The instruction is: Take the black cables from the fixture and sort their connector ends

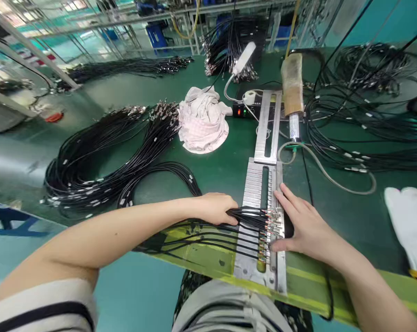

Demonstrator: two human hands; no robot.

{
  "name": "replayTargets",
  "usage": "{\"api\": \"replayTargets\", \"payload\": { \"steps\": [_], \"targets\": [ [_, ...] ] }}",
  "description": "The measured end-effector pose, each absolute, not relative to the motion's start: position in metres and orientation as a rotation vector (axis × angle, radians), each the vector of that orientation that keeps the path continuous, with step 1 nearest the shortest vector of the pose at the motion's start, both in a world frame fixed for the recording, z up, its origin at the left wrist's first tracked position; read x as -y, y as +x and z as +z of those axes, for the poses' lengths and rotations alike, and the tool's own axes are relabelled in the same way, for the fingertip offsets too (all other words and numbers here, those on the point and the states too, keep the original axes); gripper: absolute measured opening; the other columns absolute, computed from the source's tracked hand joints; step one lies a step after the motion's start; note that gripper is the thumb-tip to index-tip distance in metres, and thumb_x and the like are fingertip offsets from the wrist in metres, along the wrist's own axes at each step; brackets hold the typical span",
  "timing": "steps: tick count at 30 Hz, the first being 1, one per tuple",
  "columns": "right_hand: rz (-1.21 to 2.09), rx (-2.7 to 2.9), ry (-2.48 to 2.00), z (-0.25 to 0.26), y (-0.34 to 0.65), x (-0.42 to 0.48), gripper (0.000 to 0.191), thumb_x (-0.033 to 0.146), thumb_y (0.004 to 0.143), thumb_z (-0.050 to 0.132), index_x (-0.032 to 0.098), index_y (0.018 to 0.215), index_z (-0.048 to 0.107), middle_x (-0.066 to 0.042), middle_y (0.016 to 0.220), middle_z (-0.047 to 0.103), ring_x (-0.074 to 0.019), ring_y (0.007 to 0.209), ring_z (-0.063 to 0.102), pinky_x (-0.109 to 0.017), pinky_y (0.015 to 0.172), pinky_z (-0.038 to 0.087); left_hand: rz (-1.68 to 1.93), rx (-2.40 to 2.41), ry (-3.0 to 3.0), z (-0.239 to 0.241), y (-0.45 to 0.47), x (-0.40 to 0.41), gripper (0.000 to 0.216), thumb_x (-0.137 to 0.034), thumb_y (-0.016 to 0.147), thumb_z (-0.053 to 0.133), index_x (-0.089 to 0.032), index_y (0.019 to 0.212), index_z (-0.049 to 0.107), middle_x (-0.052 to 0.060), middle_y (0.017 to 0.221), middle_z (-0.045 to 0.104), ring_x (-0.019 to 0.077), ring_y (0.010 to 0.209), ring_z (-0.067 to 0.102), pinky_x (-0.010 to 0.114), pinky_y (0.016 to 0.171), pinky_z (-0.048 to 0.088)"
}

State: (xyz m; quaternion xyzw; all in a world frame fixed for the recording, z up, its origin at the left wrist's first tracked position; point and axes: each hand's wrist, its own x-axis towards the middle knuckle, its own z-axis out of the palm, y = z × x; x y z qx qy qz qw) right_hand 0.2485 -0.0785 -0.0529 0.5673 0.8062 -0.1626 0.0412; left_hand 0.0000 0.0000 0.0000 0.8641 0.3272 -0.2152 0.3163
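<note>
At the counter's (211,170) near edge, the left hand (217,207) has its fingers closed around a bundle of black cables (245,215), their metal tips lying in the slotted metal plate (260,184). The right hand (305,228) lies flat and open, pressing the tips down. The step looks like seating the tips; next, each needs its own groove. Beyond lie a pink cloth (203,120) and more cable coils (101,157).

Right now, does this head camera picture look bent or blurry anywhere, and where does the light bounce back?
Head view: wide-lens distortion bows the green table and the racks behind it. Overhead light glares pale on the table's left side and on the metal fixture. The left hand gripping the black cables and the right hand are sharp, while the striped sleeve near the lens is soft.
</note>
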Motion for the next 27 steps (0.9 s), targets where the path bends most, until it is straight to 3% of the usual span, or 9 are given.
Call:
{"api": "replayTargets", "payload": {
  "steps": [7,12,16,19,22,27],
  "targets": [
    [-0.341,-2.664,1.731,-0.068,0.252,0.076,0.12,0.073,0.057,0.06,0.022,0.143,-0.007,-0.008,0.147,-0.003,-0.0289,0.132,0.019,-0.047,0.1,0.033,-0.56,-0.864,2.525,0.006,0.001,0.008,0.023,-0.038,0.086,0.045,-0.022,0.098,0.056,0.004,0.082,0.062,0.0225,0.078,0.058,0.025,0.057,0.032],
    [-0.323,-2.672,1.705,-0.066,0.252,0.076,0.115,0.082,0.06,0.049,0.02,0.143,-0.002,-0.01,0.146,-0.002,-0.0319,0.13,0.023,-0.048,0.098,0.036,-0.66,-0.781,2.396,-0.004,-0.004,-0.001,0.021,-0.038,0.086,0.044,-0.021,0.092,0.055,0.003,0.084,0.061,0.019,0.076,0.056,0.023,0.056,0.031],
    [-0.327,-2.685,1.702,-0.068,0.251,0.076,0.111,0.086,0.063,0.036,0.019,0.143,-0.001,-0.01,0.146,0.0,-0.0333,0.128,0.025,-0.05,0.096,0.036,-0.478,-0.724,2.081,-0.007,-0.006,-0.016,0.022,-0.036,0.085,0.046,-0.016,0.083,0.052,-0.001,0.069,0.055,0.0104,0.061,0.05,0.018,0.052,0.032],
    [-0.339,-2.673,1.705,-0.069,0.25,0.075,0.111,0.087,0.063,0.035,0.019,0.143,-0.001,-0.009,0.146,-0.002,-0.0341,0.128,0.025,-0.052,0.096,0.036,-0.522,-0.748,1.981,-0.009,-0.006,-0.024,0.022,-0.036,0.083,0.047,-0.014,0.081,0.052,-0.002,0.059,0.049,0.0086,0.052,0.044,0.017,0.047,0.03],
    [-0.368,-2.646,1.703,-0.069,0.251,0.075,0.113,0.087,0.061,0.036,0.019,0.143,-0.001,-0.009,0.146,-0.005,-0.0349,0.129,0.023,-0.052,0.097,0.035,-0.593,-0.745,2.018,-0.01,-0.009,-0.028,0.02,-0.032,0.081,0.049,-0.013,0.078,0.053,-0.001,0.063,0.051,0.0082,0.056,0.045,0.017,0.049,0.03],
    [-0.411,-2.597,1.717,-0.067,0.253,0.077,0.116,0.087,0.059,0.039,0.019,0.143,-0.003,-0.007,0.146,-0.008,-0.0335,0.13,0.02,-0.05,0.101,0.031,-0.226,-0.871,1.975,0.011,-0.019,-0.015,0.03,-0.041,0.085,0.045,-0.014,0.095,0.051,-0.001,0.067,0.05,0.009,0.056,0.045,0.018,0.05,0.033]
  ]
}}
